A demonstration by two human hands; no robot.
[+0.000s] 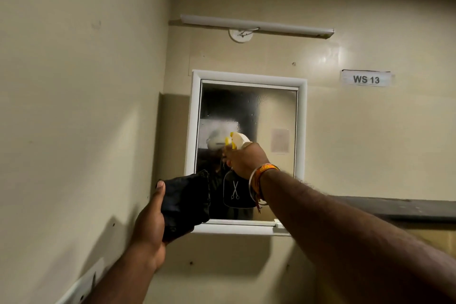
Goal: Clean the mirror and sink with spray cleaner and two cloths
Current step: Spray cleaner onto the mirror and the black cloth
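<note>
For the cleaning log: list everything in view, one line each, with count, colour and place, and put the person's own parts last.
mirror: one, white frame, on the far wall, droplets on the glass
spray bottle: one, white head with yellow trigger, dark body with a scissors mark, held up at the mirror
cloth: one, black, at the mirror's lower left corner
tube light: one, white, on the wall above the mirror
sign: one, white, reads WS 13, right of the mirror
ledge: one, dark, low on the right
bracelets: several, orange and silver, right wrist
left hand: grips the cloth
right hand: grips the spray bottle
</note>
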